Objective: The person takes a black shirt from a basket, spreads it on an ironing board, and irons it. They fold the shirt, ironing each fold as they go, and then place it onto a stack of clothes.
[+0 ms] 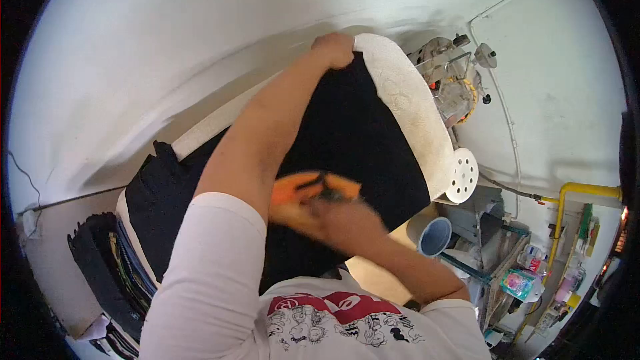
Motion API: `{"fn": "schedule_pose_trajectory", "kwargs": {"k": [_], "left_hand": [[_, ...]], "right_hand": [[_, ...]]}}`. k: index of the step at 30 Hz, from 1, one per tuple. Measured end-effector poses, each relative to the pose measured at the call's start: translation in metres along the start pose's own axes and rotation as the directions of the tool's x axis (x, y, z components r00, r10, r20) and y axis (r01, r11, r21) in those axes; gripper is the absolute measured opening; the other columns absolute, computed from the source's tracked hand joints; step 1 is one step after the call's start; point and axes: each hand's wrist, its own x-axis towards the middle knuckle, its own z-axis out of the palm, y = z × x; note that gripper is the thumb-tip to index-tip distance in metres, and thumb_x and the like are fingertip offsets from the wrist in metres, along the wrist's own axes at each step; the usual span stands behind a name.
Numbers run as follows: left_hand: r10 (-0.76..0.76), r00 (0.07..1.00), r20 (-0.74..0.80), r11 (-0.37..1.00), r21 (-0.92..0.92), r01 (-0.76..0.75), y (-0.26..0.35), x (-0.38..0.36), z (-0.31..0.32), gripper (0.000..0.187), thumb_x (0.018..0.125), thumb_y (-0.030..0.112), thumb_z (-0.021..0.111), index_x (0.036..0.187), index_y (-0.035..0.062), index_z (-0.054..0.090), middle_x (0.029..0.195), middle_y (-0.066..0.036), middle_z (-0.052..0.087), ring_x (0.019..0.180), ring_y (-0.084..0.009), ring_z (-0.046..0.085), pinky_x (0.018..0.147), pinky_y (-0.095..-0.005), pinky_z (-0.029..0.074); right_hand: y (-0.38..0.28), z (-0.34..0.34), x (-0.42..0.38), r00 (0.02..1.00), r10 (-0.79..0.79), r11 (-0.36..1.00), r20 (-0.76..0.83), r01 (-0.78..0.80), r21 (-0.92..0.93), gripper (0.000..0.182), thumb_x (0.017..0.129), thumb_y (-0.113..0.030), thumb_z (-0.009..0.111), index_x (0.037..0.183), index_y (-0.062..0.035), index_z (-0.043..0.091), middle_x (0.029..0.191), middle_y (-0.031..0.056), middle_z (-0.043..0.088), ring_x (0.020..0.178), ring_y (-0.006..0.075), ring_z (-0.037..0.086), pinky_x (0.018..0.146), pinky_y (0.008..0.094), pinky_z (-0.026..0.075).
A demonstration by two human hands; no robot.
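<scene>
A large black cloth (353, 113) lies spread over a long, cream padded board (407, 103). At the far edge of the board, my left hand (335, 50) is closed on the cloth's upper edge. Its fingertips are partly hidden. My right hand (340, 220) is over the lower middle of the cloth, smeared by motion. It is closed round an orange-and-black tool (317, 187), too blurred to name its kind. My left forearm crosses over the cloth's left part.
Folded dark clothes (110, 267) hang or lie stacked at lower left. Right of the board are a white disc with holes (462, 175), a metal machine (447, 80), a blue-grey bucket (435, 235), a yellow pipe (587, 190) and a rack with packets (520, 283). A white wall runs behind.
</scene>
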Motion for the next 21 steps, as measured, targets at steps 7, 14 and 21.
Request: {"fn": "schedule_pose_trajectory", "kwargs": {"k": [7,14,21], "left_hand": [[0.095,0.993,-0.065,0.917,-0.382,-0.112,-0.034,-0.008,-0.04,0.026,0.087,0.026,0.067,0.1,0.0042,0.066,0.088,-0.011,0.069,0.081,-0.0244,0.065,0.077,-0.04,0.05],[-0.126,0.868,0.481,0.988,-0.019,0.154,-0.114,-0.207,-0.073,0.052,0.084,0.051,0.067,0.101,0.0025,0.064,0.095,-0.017,0.066,0.092,-0.0334,0.062,0.081,-0.0453,0.047],[-0.087,0.962,0.257,0.977,-0.167,0.133,-0.207,-0.382,-0.057,0.039,0.081,0.036,0.074,0.099,0.0033,0.063,0.102,-0.014,0.064,0.097,-0.031,0.062,0.082,-0.0412,0.048]], "right_hand": [[0.14,-0.124,0.087,0.699,0.177,0.984,-0.693,-0.12,0.13,0.064,0.088,-0.055,0.062,0.106,0.0058,0.063,0.086,0.0278,0.067,0.085,0.0412,0.067,0.074,0.047,0.048],[0.117,-0.112,0.068,0.942,-0.101,0.993,-0.32,0.114,0.021,0.058,0.084,-0.054,0.066,0.111,-0.0031,0.067,0.096,0.0198,0.07,0.084,0.0378,0.068,0.077,0.0441,0.053],[0.027,-0.086,0.09,0.972,-0.226,0.908,0.07,0.236,-0.348,0.052,0.088,-0.053,0.06,0.13,-0.0238,0.058,0.105,0.0161,0.069,0.091,0.0359,0.069,0.081,0.0466,0.056]]}}
